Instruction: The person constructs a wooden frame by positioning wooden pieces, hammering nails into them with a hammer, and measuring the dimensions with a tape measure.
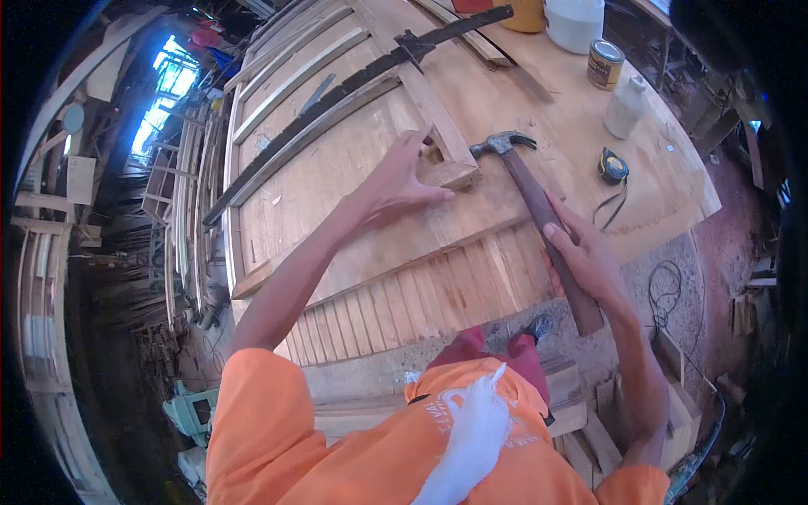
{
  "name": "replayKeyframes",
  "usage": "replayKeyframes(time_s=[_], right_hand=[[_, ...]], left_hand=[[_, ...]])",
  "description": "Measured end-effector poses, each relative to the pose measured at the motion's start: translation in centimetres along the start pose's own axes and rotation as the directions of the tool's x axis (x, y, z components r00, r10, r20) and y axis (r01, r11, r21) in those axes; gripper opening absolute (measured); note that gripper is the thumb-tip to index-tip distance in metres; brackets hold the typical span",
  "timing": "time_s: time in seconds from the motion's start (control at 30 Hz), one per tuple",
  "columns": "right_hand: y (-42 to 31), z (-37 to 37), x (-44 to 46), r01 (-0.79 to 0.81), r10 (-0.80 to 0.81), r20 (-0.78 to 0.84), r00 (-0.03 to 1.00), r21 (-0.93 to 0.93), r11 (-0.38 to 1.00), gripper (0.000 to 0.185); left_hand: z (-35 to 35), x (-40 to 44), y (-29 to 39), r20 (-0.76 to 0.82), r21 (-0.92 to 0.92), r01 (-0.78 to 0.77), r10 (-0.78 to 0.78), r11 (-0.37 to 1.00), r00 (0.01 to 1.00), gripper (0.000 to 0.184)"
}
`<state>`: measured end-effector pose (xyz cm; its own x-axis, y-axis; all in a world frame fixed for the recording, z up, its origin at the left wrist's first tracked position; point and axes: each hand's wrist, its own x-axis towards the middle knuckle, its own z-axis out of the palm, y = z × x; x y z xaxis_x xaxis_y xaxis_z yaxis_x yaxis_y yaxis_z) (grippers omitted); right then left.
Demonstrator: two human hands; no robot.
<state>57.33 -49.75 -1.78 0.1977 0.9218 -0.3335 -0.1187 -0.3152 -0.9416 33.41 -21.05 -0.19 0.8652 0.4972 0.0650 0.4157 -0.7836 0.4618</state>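
Note:
My right hand (581, 252) is wrapped around the wooden handle of a claw hammer (528, 187). The hammer's metal head is beside the outer corner of a wooden frame (438, 124), its claw pointing right. At the inside of that corner is my left hand (401, 175), thumb and fingers spread apart, with a small wooden block (431, 153) close to the fingertips. Whether the fingers touch the block I cannot tell. A long dark bar clamp (337, 94) lies diagonally across the frame.
The frame lies on a wooden worktable (505, 109). To the right are a tape measure (613, 167), a glass bottle (624, 108), a small can (605, 64) and a white bucket (575, 23). A cable (665, 295) is on the floor; lumber (189, 194) leans at left.

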Motion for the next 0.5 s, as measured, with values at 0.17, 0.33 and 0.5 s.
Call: replayKeyframes(time_s=[0.17, 0.33, 0.5], right_hand=[[1.0, 0.7, 0.2, 0.038, -0.038, -0.039, 0.999, -0.012, 0.999, 0.062], [0.1, 1.0, -0.4, -0.001, 0.004, -0.09, 0.996, 0.039, 0.999, 0.061], [-6.9, -0.4, 0.6, 0.148, -0.207, -0.076, 0.975, -0.47, 0.87, 0.057]], left_hand=[[0.8, 0.0, 1.0, 0.014, -0.3, 0.111, -0.112, 0.947, 0.994, 0.122], [-0.4, 0.8, 1.5, 0.161, -0.394, 0.253, -0.204, 0.884, 0.966, 0.126], [-1.0, -0.5, 1.5, 0.128, -0.424, 0.197, -0.157, 0.884, 0.979, 0.122]])
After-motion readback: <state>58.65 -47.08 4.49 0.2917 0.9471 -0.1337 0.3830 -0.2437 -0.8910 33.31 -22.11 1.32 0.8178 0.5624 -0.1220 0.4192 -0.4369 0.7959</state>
